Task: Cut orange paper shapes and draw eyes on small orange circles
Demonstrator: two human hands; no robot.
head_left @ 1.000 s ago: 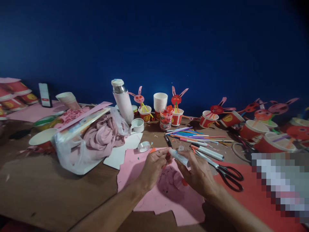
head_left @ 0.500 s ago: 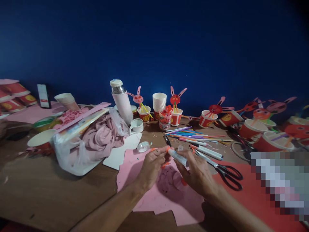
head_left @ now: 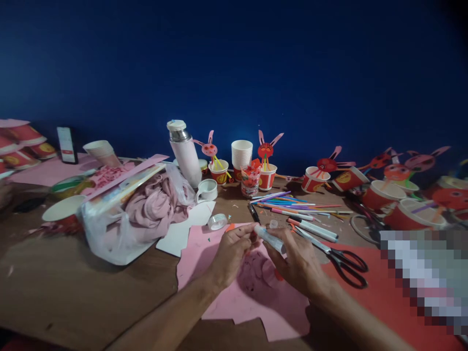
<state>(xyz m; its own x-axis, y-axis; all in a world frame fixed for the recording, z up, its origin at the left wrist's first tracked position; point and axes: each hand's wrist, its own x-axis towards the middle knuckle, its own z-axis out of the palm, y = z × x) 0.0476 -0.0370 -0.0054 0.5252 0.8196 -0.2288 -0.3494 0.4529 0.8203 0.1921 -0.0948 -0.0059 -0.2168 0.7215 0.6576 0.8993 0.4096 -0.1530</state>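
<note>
Our right hand (head_left: 302,261) grips a whitish tube (head_left: 270,239) above the pink sheet (head_left: 256,304); our left hand (head_left: 231,251) curls at its tip, its inner side hidden, so we cannot tell what it pinches.

A short, whitish, translucent tube (head_left: 270,239) slants above a pink sheet (head_left: 270,307), its lower end toward the right hand (head_left: 299,258) that grips it, its upper end by the left hand's (head_left: 230,253) fingertips (whether they touch is unclear). The sheet, ragged-edged and flecked with dark marks, lies beneath.
</note>
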